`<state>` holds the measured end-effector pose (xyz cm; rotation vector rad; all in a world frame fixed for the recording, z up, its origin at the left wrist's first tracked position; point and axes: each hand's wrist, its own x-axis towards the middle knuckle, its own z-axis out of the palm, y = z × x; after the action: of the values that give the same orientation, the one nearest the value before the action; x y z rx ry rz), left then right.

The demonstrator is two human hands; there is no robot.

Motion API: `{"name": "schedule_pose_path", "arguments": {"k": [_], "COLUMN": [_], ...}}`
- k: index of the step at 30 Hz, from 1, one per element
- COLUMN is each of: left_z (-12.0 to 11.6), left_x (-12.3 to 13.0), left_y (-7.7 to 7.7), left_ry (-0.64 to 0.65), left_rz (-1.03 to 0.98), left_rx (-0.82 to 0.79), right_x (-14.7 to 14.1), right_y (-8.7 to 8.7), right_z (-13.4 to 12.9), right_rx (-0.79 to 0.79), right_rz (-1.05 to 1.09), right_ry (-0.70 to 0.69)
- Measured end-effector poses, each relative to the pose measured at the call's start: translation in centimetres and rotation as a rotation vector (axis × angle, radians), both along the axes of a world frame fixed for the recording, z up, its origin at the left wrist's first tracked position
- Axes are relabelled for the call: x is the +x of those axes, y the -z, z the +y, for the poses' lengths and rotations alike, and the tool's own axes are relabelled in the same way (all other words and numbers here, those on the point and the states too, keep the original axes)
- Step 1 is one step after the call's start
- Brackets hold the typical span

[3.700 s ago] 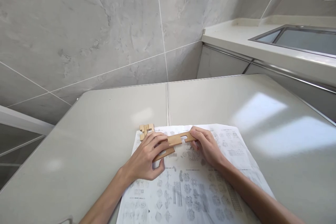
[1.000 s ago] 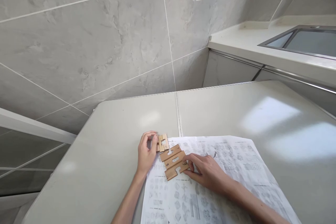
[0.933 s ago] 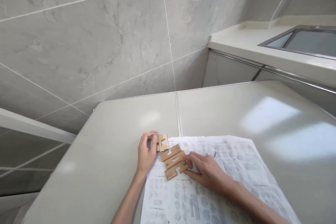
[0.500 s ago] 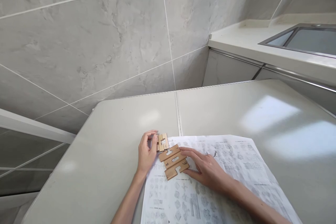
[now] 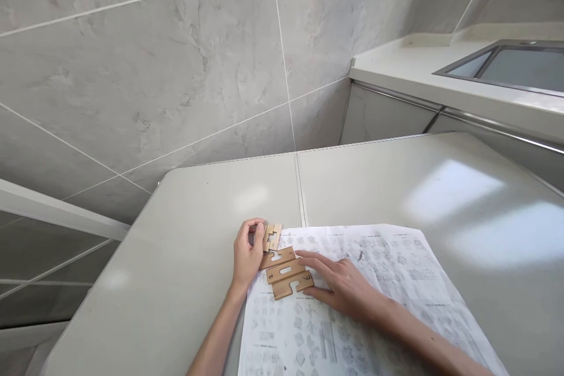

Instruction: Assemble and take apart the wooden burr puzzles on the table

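In my left hand (image 5: 248, 252), closed with thumb against fingers, are pale notched wooden puzzle pieces (image 5: 274, 239), fitted together around a small gap. Just below them, three flat wooden puzzle pieces (image 5: 286, 272) form a slanted row on the paper. Each has a slot or notch cut in it, and dark handwritten numerals mark them. My right hand (image 5: 341, 285) grips this row at its right ends, fingertips by the upper piece and thumb by the lowest. The upper piece reaches close to my left fingers; I cannot tell whether they touch it.
A large printed sheet (image 5: 352, 329) with small puzzle diagrams lies under the pieces and my right forearm. The pale table (image 5: 198, 205) has a seam across it. Behind stands a grey tiled wall (image 5: 176, 70); a white counter (image 5: 409, 64) with a sink (image 5: 520, 67) is at right.
The numbered row has shifted slightly left and turned flatter, with my right hand moving along. The upper piece now sticks out further left. The pieces in my left hand have tilted a little.
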<state>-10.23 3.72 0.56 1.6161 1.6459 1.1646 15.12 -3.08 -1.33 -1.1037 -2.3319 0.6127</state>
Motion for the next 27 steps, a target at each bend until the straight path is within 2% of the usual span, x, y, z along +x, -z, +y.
{"name": "schedule_pose_path", "arguments": {"k": [19, 27], "left_z": [-0.03, -0.12], "left_x": [0.06, 0.17], "left_y": [-0.13, -0.18], "left_ry": [0.015, 0.026], "left_rz": [0.004, 0.034], "left_rx": [-0.017, -0.02], "right_x": [0.29, 0.36], "right_y": [-0.31, -0.63], "right_z": [0.28, 0.49], "right_rx": [-0.087, -0.225], "right_rz": [0.083, 0.207], "right_ry": [-0.007, 0.02]}}
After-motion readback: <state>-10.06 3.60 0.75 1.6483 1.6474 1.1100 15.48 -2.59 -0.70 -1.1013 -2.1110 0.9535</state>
